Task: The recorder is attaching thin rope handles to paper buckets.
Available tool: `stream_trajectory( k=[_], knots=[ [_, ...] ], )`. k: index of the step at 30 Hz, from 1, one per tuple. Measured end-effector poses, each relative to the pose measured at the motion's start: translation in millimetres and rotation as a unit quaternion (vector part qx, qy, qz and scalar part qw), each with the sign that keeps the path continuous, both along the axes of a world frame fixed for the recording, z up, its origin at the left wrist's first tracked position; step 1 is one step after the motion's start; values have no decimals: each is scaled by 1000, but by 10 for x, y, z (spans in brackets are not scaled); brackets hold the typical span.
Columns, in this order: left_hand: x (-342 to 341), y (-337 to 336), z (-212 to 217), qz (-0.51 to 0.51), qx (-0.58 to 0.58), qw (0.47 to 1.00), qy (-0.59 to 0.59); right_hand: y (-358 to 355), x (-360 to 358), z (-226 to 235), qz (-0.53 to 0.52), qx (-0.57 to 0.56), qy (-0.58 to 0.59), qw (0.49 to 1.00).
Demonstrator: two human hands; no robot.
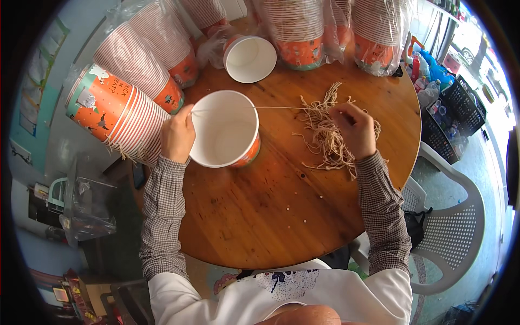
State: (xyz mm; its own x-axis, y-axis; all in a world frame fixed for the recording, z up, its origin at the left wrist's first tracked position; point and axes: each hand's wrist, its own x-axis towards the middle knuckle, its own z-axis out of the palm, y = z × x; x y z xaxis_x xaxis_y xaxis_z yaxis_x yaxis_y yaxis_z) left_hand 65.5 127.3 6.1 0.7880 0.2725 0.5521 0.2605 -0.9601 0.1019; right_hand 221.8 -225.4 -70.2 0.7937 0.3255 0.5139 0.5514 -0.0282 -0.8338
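Observation:
A large paper bucket, white inside and orange outside, stands mouth up and slightly tilted on the round wooden table. My left hand is closed at its left rim, the outer fingers hidden behind the wall. A thin beige cord runs taut from near my left thumb, across the bucket's mouth, towards my right hand. That hand is closed in a pinch at the cord's right end, over a loose heap of cut cords. The exact grip on the cord is partly hidden by the fingers.
A stack of orange buckets lies tilted at the left, with cord ends hanging from it. Several plastic-wrapped bucket stacks line the far edge. A single bucket lies before them. A white plastic chair stands right of the table.

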Motion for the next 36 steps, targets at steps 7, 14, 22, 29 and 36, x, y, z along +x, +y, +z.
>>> stream_trajectory(
  k=[7,14,22,29,36],
  knots=[
    [-147,96,-84,56,-23,998,28,-133,49,92,-51,-101,27,993],
    [-144,-776,41,-204,37,965,-158,106,-379,191,125,16,62,990],
    [-210,-1730,-70,-363,-29,927,-83,314,-876,470,109,-47,-114,986],
    [-229,-1620,-201,-332,-141,927,-103,321,-965,559,148,-45,-53,987],
    [-280,-1589,-85,-302,-599,736,-96,407,-1002,546,300,129,281,903]
  ],
)
